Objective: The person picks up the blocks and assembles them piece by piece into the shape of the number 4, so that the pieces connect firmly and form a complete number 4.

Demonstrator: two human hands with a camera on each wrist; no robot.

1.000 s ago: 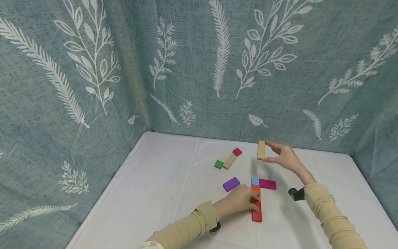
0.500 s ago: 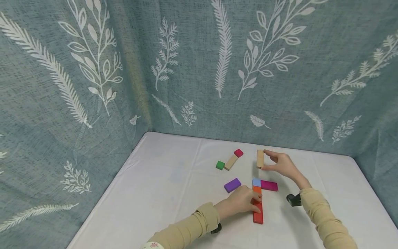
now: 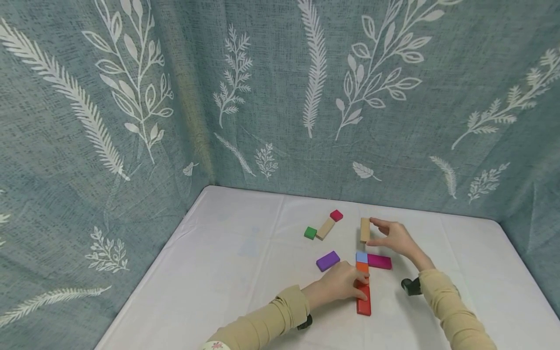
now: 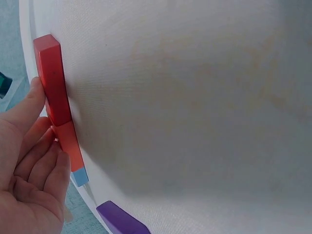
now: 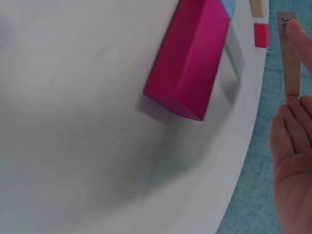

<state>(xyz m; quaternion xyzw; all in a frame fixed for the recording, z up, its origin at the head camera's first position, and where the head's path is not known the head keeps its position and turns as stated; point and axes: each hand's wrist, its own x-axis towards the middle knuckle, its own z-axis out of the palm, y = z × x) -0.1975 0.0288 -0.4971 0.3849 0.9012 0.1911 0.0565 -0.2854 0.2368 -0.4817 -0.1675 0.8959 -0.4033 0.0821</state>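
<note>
My right hand (image 3: pixel 395 238) pinches a plain wooden block (image 3: pixel 365 230) by its two ends, thumb against fingers, above the far side of the table. In the right wrist view, printed marks show near the wooden block's upper end. The fingers of my left hand (image 3: pixel 341 282) are bent at a row of blocks, with the thumb on the red block (image 3: pixel 364 305) and the other fingers at its join with the orange block (image 4: pixel 71 146). A light blue block (image 3: pixel 361 257) ends that row, and a magenta block (image 3: pixel 379 261) extends right from it.
A purple block (image 3: pixel 328 261) lies left of the row. Further back, a green block (image 3: pixel 310 233), another wooden block (image 3: pixel 325 228) and a small red block (image 3: pixel 336 215) form a slanted line. Leaf-patterned curtain (image 3: pixel 271 97) stands behind the white table (image 3: pixel 218 253).
My right hand has come down and nearer with the wooden block, towards the light blue block. My left hand stays at the red and orange blocks.
</note>
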